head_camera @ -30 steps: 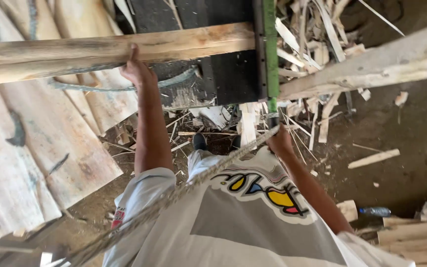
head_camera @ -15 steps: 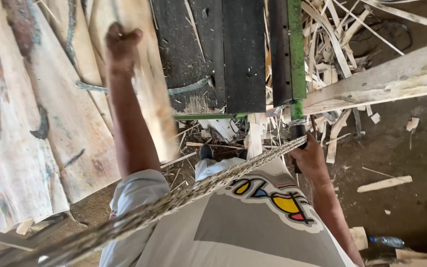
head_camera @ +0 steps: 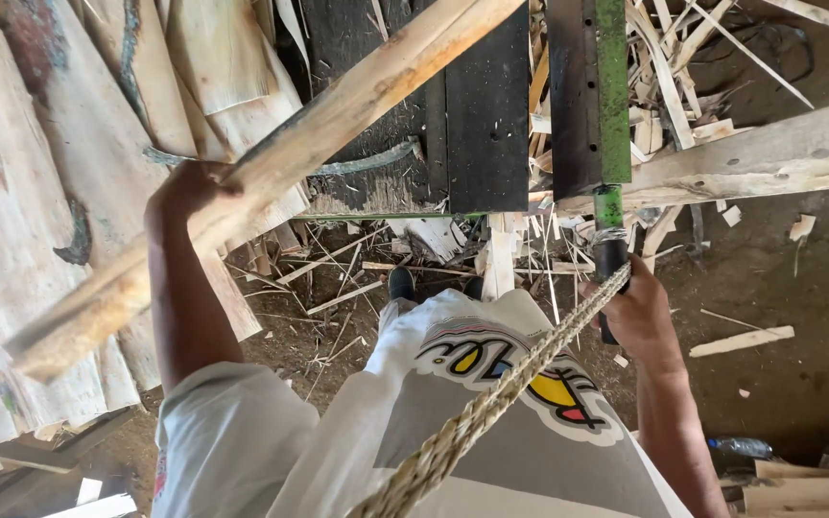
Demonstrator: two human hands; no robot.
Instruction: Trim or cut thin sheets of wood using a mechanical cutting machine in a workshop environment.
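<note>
My left hand gripped the wooden beam, fingers clamped. My right hand clasped the black lever handle beside the rope. Swinging the beam likely needed steady control.

Rough pale wooden beam, coarse fibrous twisted rope, matt green-painted metal lever, soft cloth shirt.

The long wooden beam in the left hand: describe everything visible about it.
The wooden beam is a long, pale, rough-sawn length of timber with squared faces, some knots and darker streaks. It runs diagonally from the lower left, where its cut end shows, up past the top edge of the head view, so its far end is out of sight. The left hand grips it from below near the middle, fingers wrapped over its edge. It crosses above the stacked veneer sheets and the dark machine bed.
</note>
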